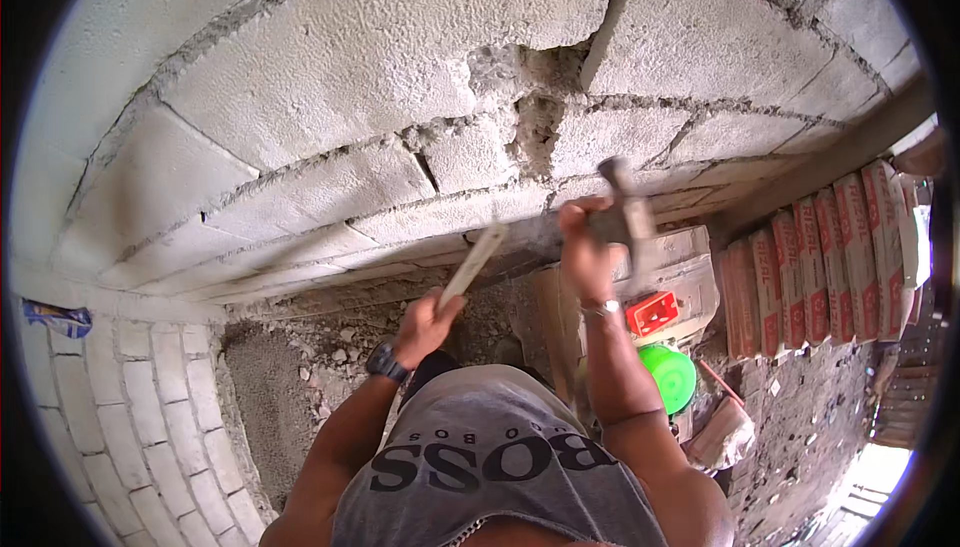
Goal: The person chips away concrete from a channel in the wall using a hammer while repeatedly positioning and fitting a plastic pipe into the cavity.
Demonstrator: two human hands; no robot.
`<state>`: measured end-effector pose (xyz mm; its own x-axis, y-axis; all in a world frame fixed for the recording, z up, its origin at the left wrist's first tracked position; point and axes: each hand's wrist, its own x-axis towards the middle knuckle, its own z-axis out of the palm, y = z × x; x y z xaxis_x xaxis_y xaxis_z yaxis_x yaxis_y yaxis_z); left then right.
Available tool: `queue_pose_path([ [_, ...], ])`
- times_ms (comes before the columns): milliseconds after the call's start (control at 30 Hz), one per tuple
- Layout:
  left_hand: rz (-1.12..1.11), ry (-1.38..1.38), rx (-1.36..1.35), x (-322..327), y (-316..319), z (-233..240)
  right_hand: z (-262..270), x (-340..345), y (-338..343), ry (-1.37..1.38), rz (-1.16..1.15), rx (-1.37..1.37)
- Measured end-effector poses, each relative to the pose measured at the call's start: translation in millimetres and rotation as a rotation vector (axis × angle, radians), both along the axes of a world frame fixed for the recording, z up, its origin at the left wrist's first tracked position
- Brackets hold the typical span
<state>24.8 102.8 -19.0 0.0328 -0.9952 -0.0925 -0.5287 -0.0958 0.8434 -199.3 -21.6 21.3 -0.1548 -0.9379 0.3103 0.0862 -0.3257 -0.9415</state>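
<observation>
My left hand [426, 328] grips a pale, narrow flat bar [471, 265], perhaps a chisel. Its far end points up towards the concrete block wall [315, 74]; I cannot tell whether it touches. In my right hand [589, 254] is a hammer [621, 205], blurred, raised to the right of the bar. Fingers and blur hide most of its handle. Above both hands, the wall has a chipped-out cavity [536, 130] running down from a broken block corner. Rough mortar joints [330, 153] separate the blocks.
At right, a red utility box [651, 313] lies on stacked flat sheets [686, 262], near a round green plastic container [669, 379]. Beyond stand stacked cement bags [821, 269]. A white sack [721, 434] lies on the dirt floor [802, 412]. Rubble [334, 352] covers ground at left.
</observation>
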Motion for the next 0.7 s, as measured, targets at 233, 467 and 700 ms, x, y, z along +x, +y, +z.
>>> queue_pose_path([
  [233, 0.292, 0.251, -0.41, 92, -3, 52, -89, 10, -4, 0.602, -0.133, 0.543],
  [467, 0.369, 0.024, -0.831, 155, -40, 120, 23, 11, 11, 0.156, -0.333, 0.014],
  [700, 0.235, -0.015, -0.951, 202, -86, 139, -97, 36, -2, 0.576, -0.239, 0.592],
])
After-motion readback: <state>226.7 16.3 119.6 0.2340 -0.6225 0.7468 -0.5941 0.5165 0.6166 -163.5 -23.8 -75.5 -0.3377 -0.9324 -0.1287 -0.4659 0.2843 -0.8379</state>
